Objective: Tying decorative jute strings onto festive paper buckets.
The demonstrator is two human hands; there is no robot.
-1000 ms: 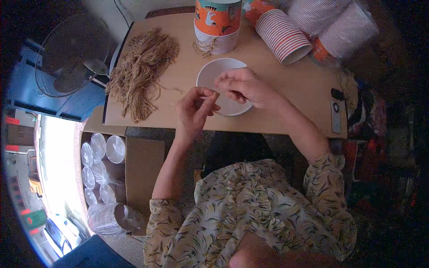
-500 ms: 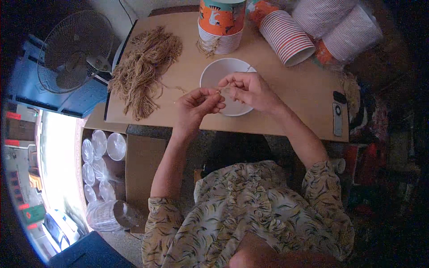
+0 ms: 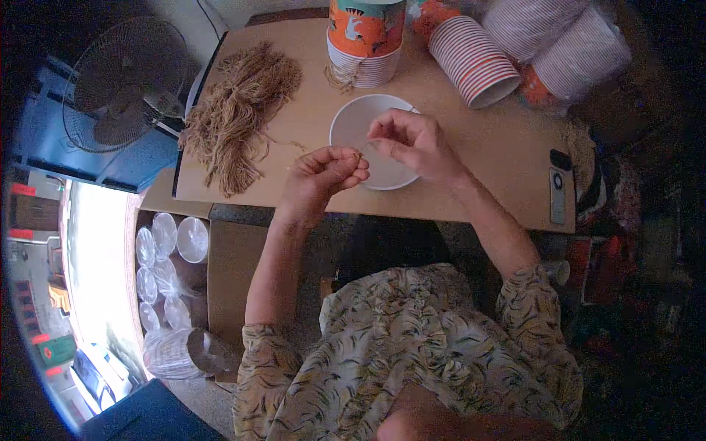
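Note:
Over a white paper bucket [image 3: 346, 121] on the table, my two hands work close together. My left hand [image 3: 323, 176] is closed in a pinch, with a small brownish bit of twine [image 3: 359, 155] at its fingertips. Just to the right, my right hand [image 3: 415, 147] is pinched closed on what looks like the thin end of the same strand; its fingers partly hide it. The bucket's open mouth faces up, and my hands cover part of its rim. To the left lies a big loose bundle of brown twine [image 3: 239, 110].
A stack of orange and white paper buckets [image 3: 365, 44] with twine on it stands behind. More stacked buckets [image 3: 474, 62], some plastic-wrapped, lie at the far right. A remote control [image 3: 557, 197] sits near the right edge. A fan [image 3: 121, 88] and a carton of wrapped buckets [image 3: 193, 241] are at left.
My right hand has drawn slightly up and to the right, widening the gap between the fingertips. My left hand stays in nearly the same place, still pinching.

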